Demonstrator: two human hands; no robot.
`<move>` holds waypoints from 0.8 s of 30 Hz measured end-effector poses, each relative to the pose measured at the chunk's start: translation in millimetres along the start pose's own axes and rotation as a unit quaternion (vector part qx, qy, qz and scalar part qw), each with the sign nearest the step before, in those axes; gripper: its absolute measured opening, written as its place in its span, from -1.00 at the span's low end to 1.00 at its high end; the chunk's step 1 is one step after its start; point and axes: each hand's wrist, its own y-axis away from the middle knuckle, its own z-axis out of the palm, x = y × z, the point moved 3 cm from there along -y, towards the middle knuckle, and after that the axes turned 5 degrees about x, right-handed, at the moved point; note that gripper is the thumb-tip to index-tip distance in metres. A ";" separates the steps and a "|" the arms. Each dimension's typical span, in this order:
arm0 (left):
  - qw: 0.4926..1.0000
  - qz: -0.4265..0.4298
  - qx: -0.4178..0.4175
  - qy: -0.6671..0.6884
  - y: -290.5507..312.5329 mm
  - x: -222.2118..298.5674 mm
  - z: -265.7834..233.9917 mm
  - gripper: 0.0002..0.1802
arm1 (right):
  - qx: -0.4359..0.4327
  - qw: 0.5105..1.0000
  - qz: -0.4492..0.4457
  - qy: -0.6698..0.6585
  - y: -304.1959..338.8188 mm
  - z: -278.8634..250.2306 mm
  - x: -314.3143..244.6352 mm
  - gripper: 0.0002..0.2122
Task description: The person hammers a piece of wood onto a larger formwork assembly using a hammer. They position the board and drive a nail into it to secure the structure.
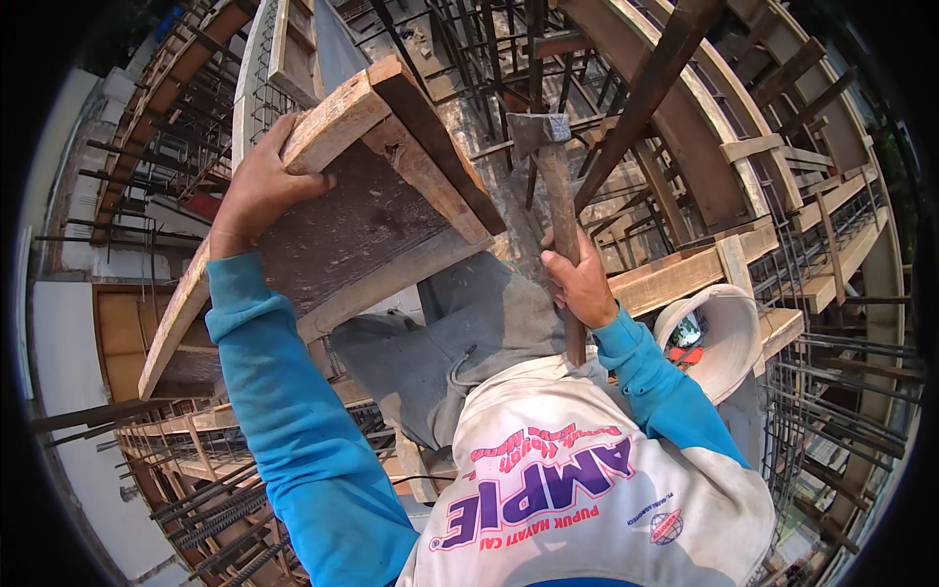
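Note:
My left hand point(264, 181) is closed around the upper edge of a wooden formwork panel point(357, 210), fingers over the frame timber and thumb on its inner side. The panel is a dark, stained board framed with pale battens, and it is tilted across the left of my legs. My right hand point(582, 279) grips the wooden handle of a hatchet point(556, 181) around its middle. The hatchet stands roughly upright, its worn grey metal head up and beside the panel's far corner. The handle's lower end reaches down to my light shirt.
A white bucket point(724, 338) with a red item inside stands by my right forearm. Timber beams point(675, 279) cross on the right. Dark steel bars point(841, 391) stick out at both sides. A slanting brown post point(650, 103) rises ahead, with curved formwork point(699, 147) behind it.

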 end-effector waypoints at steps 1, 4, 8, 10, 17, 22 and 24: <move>1.000 0.001 0.003 0.000 0.4 0.3 -0.4 -0.18 | -0.017 0.998 -0.047 -0.026 1.5 3.5 -13.8 -0.75; 0.999 0.025 0.027 -0.020 2.0 -4.6 -0.4 -0.18 | -0.038 0.989 -0.130 -0.062 6.8 9.8 -33.6 -0.80; 0.997 0.042 0.045 -0.035 12.2 3.9 -2.3 -0.18 | -0.028 0.976 -0.209 0.061 -2.0 10.8 -14.4 -0.81; 0.997 0.043 0.050 -0.042 18.9 15.5 1.7 -0.19 | -0.012 0.974 -0.211 0.076 -3.4 7.3 9.1 -0.79; 0.986 0.055 0.121 -0.096 73.9 40.0 16.0 -0.20 | 0.061 0.994 -0.085 0.014 -27.1 -17.3 44.5 -0.72; 0.978 0.061 0.147 -0.134 97.3 49.6 22.4 -0.15 | 0.111 0.989 -0.083 -0.044 -54.0 -30.8 51.5 -0.78; 0.974 0.080 0.154 -0.149 104.5 52.4 24.2 -0.14 | 0.095 0.987 0.037 -0.124 -52.1 -27.1 44.9 -0.80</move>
